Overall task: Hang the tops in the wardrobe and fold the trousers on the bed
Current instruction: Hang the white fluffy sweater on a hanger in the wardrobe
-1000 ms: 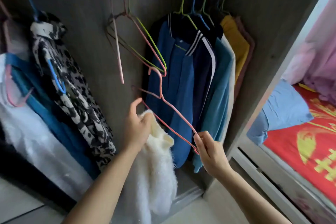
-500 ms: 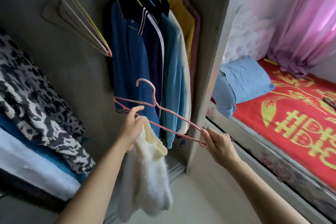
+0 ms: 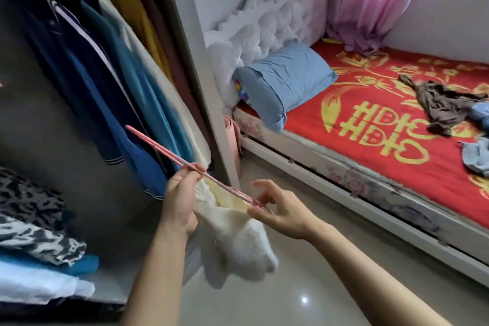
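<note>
Here the left hand grips the bunched white top, which hangs just below it, while the right hand lightly pinches the pink hanger by its near end, so the wire may snag the fuzzy knit or slip free.

The only sign that can be read is a large gold double-happiness character, 囍, woven or printed on the red cloth bedspread. It lies up and well off to the right of the right hand's fingers, turned sideways in the view, with heart shapes in its lower boxes. Smaller gold marks farther beyond the fingers are too blurred to read.
</note>
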`<action>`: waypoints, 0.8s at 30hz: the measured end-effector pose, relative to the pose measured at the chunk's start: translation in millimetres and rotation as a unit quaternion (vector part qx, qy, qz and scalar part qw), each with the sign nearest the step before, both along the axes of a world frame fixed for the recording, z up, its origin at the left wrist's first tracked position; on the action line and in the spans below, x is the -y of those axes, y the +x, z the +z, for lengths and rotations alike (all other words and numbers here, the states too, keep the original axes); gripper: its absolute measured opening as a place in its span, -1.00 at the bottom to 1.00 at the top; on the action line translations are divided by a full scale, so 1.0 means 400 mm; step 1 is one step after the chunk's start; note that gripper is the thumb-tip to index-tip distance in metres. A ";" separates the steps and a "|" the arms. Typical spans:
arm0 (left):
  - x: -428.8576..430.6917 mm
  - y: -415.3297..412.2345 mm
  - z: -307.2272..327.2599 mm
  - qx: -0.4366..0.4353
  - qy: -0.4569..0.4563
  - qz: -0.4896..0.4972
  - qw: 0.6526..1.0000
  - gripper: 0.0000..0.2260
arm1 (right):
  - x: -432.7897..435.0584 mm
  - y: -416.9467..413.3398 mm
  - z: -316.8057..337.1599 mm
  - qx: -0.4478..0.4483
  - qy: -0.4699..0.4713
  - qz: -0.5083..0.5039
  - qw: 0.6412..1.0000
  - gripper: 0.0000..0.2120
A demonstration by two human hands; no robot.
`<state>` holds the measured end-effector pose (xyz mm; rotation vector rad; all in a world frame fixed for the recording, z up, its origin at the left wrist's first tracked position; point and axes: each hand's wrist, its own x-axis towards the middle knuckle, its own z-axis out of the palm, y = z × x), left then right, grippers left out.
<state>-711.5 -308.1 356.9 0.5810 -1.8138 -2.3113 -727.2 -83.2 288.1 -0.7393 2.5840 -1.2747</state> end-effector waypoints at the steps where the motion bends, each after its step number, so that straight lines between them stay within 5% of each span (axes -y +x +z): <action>1: -0.034 0.008 -0.013 -0.001 -0.018 -0.010 1.000 -0.62 | 0.003 0.013 0.010 0.023 -0.034 -0.006 0.999 -0.42; 7: -0.160 0.033 -0.064 -0.017 -0.147 -0.045 0.988 -0.75 | -0.023 0.079 0.067 -0.007 -0.103 -0.096 0.990 -0.74; 9: -0.170 0.035 -0.084 -0.028 -0.238 -0.063 0.969 -0.87 | -0.070 0.092 0.077 -0.054 -0.057 -0.170 0.982 -0.67; 11: -0.180 0.034 -0.104 -0.018 -0.329 -0.061 0.942 -0.79 | -0.136 0.102 0.083 -0.047 -0.021 -0.243 0.969 -0.61; 16: -0.217 0.020 -0.132 0.066 -0.207 -0.068 0.974 -0.80 | -0.299 0.145 0.115 0.003 0.058 -0.316 0.947 -0.69; 19: -0.219 0.001 -0.143 0.113 -0.143 -0.117 0.976 -0.64 | -0.349 0.167 0.149 -0.015 0.156 -0.331 0.931 -0.68; 24: -0.221 -0.016 -0.133 0.051 -0.304 -0.127 0.943 -0.65 | -0.387 0.186 0.202 -0.041 0.186 -0.351 0.917 -0.54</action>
